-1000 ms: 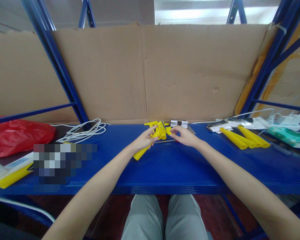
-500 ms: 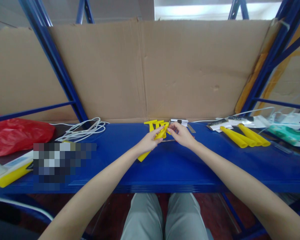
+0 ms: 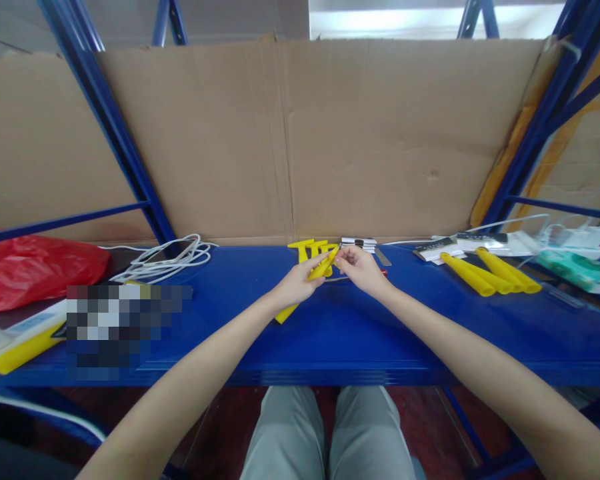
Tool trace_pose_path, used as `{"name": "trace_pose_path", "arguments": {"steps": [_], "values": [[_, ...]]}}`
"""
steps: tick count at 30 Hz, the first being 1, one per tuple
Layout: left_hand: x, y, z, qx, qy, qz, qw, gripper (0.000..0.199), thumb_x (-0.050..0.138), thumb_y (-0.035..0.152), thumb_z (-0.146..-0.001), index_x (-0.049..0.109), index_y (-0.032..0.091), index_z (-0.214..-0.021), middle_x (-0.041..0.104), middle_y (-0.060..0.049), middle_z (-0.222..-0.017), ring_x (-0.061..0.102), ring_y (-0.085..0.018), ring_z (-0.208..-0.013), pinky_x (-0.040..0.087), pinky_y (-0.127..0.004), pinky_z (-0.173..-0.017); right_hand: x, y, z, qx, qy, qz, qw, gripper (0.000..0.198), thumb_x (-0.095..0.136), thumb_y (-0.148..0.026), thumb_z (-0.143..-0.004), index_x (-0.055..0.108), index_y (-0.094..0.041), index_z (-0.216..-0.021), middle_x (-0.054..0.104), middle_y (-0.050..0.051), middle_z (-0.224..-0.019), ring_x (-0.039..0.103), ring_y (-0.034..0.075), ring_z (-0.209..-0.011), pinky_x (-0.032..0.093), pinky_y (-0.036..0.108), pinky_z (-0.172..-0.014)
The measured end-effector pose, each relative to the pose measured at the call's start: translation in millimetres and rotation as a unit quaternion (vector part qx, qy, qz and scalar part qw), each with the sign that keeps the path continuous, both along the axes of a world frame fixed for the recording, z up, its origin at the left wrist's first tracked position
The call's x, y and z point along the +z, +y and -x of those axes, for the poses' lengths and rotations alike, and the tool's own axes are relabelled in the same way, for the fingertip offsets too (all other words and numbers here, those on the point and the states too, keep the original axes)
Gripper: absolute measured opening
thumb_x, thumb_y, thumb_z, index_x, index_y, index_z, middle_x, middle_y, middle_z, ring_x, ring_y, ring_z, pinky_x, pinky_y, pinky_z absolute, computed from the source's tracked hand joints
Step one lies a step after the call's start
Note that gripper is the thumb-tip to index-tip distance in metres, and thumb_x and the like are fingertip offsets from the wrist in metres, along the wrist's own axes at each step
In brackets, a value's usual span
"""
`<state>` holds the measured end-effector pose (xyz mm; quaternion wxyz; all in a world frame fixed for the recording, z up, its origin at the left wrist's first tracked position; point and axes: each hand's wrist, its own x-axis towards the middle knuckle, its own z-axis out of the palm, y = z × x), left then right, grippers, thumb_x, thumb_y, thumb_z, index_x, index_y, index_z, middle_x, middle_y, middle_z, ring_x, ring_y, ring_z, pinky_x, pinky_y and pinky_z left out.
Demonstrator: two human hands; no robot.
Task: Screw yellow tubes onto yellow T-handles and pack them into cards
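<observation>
My left hand [image 3: 303, 279] is closed around a yellow tapered plastic handle [image 3: 326, 265], tilted with its upper end to the right. Below that hand, the end of a yellow piece [image 3: 286, 313] sticks out; whether it belongs to the held handle I cannot tell. At the handle's upper end, the fingers of my right hand [image 3: 356, 263] are pinched together, and what they grip is hidden. Just behind my hands lie several yellow T-shaped pieces [image 3: 303, 248]. A small red item [image 3: 384, 272] shows beside my right wrist.
Black-and-white packs [image 3: 359, 243] and a flat metal strip [image 3: 383, 257] lie at the back. On the right are several yellow tapered tubes [image 3: 473, 277] and a green packet [image 3: 577, 268]. A coiled white cable [image 3: 167, 259] and a red bag [image 3: 40, 270] occupy the left.
Both hands stay nearly in place on the yellow handle. My right fingers have shifted slightly at its tip, and more of the red item shows by the right wrist.
</observation>
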<state>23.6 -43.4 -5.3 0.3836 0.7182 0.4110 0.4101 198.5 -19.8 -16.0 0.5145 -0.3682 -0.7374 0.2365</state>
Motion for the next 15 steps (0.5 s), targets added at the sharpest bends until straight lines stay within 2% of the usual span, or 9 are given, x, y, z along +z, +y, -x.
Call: {"name": "trace_pose_path", "arguments": {"steps": [4,9,12,15], "values": [[0.8,0.5,-0.8,-0.011,0.041,-0.013,0.999,0.06,0.061,0.012,-0.074,0.049,0.024,-0.132,0.066,-0.007,-0.094,0.058,-0.013,-0.066,0.047,-0.022,-0.057,0.9,0.0,-1.2,0.012,-0.006,-0.003,1.0,0.015,0.048,-0.034,-0.08,0.043,-0.021,-0.074,0.053,-0.001,-0.071,0.052,0.012,-0.064,0.045,0.026,-0.059],[2.4,-1.2,-3.4,-0.022,0.055,0.033,0.998,0.064,0.054,0.011,-0.078,0.038,0.025,-0.139,0.056,0.002,-0.066,0.046,-0.006,-0.044,0.039,-0.017,-0.043,5.5,-5.4,-3.9,-0.027,-0.069,-0.061,0.995,0.01,0.044,-0.029,-0.083,0.044,-0.021,-0.077,0.055,0.001,-0.072,0.051,0.013,-0.064,0.043,0.026,-0.06],[5.3,-1.0,-1.7,-0.017,0.019,0.061,0.998,0.065,0.053,0.011,-0.079,0.035,0.023,-0.14,0.051,0.004,-0.062,0.044,-0.005,-0.042,0.036,-0.016,-0.039,8.1,-8.2,-6.6,-0.062,-0.139,-0.112,0.982,0.008,0.043,-0.026,-0.084,0.046,-0.021,-0.078,0.057,0.003,-0.075,0.051,0.013,-0.065,0.042,0.026,-0.062],[10.4,3.6,6.5,0.04,-0.04,0.066,0.996,0.065,0.054,0.01,-0.079,0.034,0.022,-0.14,0.054,0.002,-0.07,0.044,-0.004,-0.041,0.035,-0.016,-0.038,10.1,-4.6,-14.3,-0.084,-0.19,-0.139,0.968,0.008,0.042,-0.025,-0.083,0.048,-0.021,-0.079,0.059,0.004,-0.076,0.053,0.015,-0.067,0.042,0.027,-0.064]]}}
